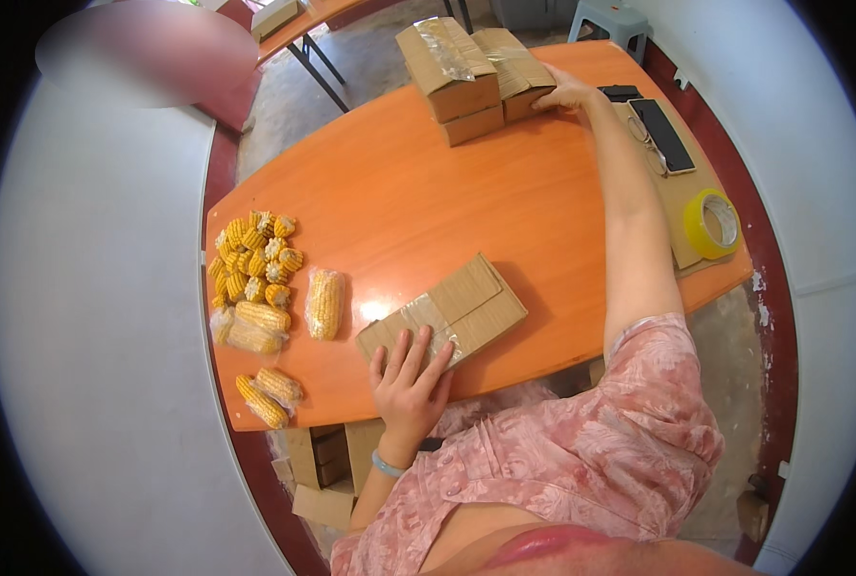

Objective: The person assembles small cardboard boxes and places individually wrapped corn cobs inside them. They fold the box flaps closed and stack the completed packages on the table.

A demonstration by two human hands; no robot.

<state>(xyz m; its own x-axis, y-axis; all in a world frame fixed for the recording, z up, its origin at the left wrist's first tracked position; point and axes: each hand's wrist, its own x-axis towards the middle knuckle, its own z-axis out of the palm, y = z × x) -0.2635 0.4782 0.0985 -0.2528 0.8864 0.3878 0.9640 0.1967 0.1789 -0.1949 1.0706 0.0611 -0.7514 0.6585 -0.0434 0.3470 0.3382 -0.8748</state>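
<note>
A flat cardboard box [481,312] with clear tape across it lies at the near edge of the orange table [399,206]. My left hand [411,384] rests on its near left end, fingers apart and laid flat. My right hand [567,91] reaches to the far side and grips the right side of another taped cardboard box [511,60]. That box stands against a stack: an upper cardboard box [462,94] sits on a lower box [473,126]. My right fingers are partly hidden behind the gripped box's corner.
At the left lie cut corn pieces [246,259], wrapped corn cobs [250,326], another wrapped cob [325,303] and more corn [270,394]. A cardboard sheet [685,197] on the right bears yellow tape [712,224], glasses [647,142] and a phone [663,136]. A stool [612,21] stands beyond.
</note>
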